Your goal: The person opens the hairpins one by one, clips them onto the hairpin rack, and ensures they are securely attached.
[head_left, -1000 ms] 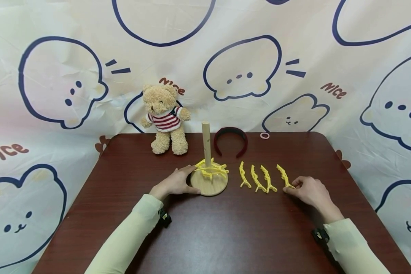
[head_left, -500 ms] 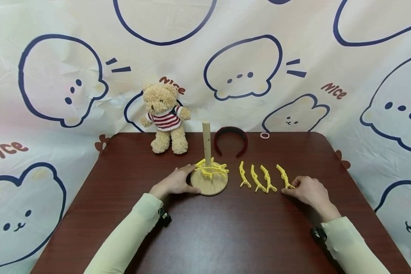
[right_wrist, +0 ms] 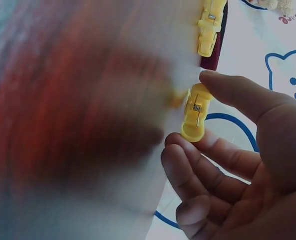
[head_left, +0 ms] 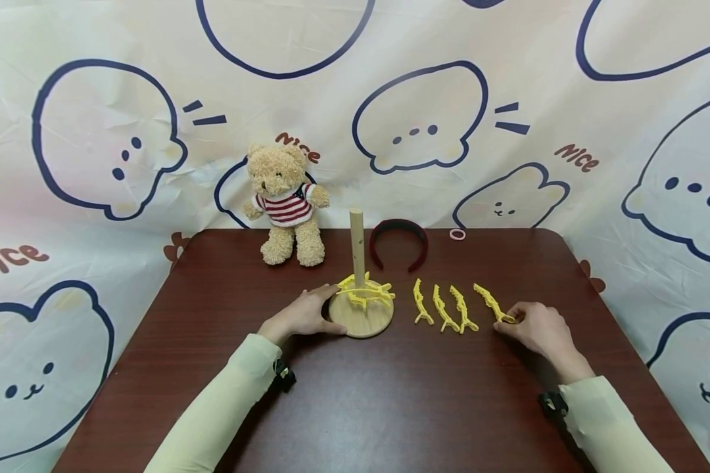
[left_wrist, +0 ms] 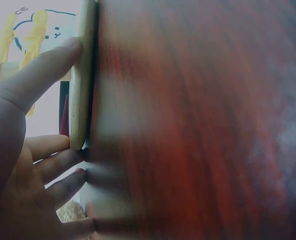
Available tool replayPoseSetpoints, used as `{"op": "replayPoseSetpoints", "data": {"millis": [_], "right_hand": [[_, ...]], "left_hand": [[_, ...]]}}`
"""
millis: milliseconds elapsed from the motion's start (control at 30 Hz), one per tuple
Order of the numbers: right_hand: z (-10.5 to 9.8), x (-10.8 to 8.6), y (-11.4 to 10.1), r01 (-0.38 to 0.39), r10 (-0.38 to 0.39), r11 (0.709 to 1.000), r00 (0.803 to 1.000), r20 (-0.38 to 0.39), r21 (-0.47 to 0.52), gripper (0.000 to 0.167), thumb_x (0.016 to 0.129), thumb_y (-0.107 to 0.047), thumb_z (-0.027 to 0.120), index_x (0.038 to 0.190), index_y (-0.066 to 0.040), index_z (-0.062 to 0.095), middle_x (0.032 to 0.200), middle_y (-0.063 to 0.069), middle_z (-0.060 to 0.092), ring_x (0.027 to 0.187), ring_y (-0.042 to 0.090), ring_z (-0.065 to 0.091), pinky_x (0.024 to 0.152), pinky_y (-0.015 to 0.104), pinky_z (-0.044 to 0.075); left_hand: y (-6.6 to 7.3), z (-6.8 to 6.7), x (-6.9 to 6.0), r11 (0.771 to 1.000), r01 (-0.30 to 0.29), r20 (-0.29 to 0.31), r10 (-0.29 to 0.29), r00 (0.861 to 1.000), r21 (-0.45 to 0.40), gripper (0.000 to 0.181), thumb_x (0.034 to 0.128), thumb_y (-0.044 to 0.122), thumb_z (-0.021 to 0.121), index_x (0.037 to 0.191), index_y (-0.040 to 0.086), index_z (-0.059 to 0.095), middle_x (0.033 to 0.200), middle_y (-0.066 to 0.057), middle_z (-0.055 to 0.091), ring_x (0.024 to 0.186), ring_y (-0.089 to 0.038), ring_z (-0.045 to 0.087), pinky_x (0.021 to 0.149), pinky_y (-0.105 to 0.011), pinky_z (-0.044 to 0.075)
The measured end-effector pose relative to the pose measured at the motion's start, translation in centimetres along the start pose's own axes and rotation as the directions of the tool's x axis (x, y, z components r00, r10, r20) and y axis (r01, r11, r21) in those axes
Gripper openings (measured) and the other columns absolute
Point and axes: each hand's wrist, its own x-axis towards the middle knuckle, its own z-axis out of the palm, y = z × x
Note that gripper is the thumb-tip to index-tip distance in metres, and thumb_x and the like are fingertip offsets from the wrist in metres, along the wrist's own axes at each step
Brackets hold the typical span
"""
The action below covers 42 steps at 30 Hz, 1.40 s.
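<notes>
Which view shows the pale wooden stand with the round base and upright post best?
The head view: the pale wooden stand shows its upright post and most of its base together. The left wrist view mainly shows the base's edge beside the left hand. I can't make it out in the right wrist view.

A small tabletop set, shown by a cartoon-printed cloth backdrop (head_left: 307, 112) surrounding a brown table (head_left: 402, 401)
</notes>
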Motion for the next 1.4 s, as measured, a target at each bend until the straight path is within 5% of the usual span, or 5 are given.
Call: {"op": "replayPoseSetpoints", "data": {"millis": [667,867,1400], "right_hand": [[-0.9,0.2,-1.2,0.135,-0.119,0.988,0.975,-0.187,0.076,0.039,0.084,-0.036,0.078,0.107,-0.005,0.076,0.088,0.009,0.077,0.076,0.023,0.07,0.065,0.041,0.053],[-1.1,0.3,-2.6,0.176,-0.153,0.978,0.971,-0.184,0.115,0.039,0.085,-0.036,0.078,0.109,-0.006,0.075,0.087,0.007,0.078,0.077,0.02,0.073,0.075,0.047,0.055],[-0.8,1.0,-7.0,0.226,-0.2,0.954,0.969,-0.146,0.195,0.039,0.083,-0.038,0.081,0.11,-0.01,0.076,0.086,0.002,0.077,0.076,0.012,0.07,0.067,0.031,0.055]], "left_hand": [[0.1,0.0,-0.1,1.0,0.016,0.014,-0.016,1.0,-0.018,0.101,0.0777,0.053,0.081,0.156,0.01,0.034,0.161,-0.018,0.033,0.152,-0.032,0.028,0.122,-0.063,0.015],[0.0,-0.1,0.0,1.0,0.019,0.015,-0.019,1.0,-0.01,0.102,0.0776,0.053,0.082,0.156,0.011,0.033,0.161,-0.017,0.033,0.152,-0.031,0.028,0.122,-0.062,0.015],[0.0,-0.1,0.0,1.0,0.027,0.022,-0.028,0.999,0.009,0.102,0.0785,0.054,0.081,0.157,0.012,0.032,0.162,-0.016,0.032,0.153,-0.03,0.027,0.123,-0.061,0.015]]}}
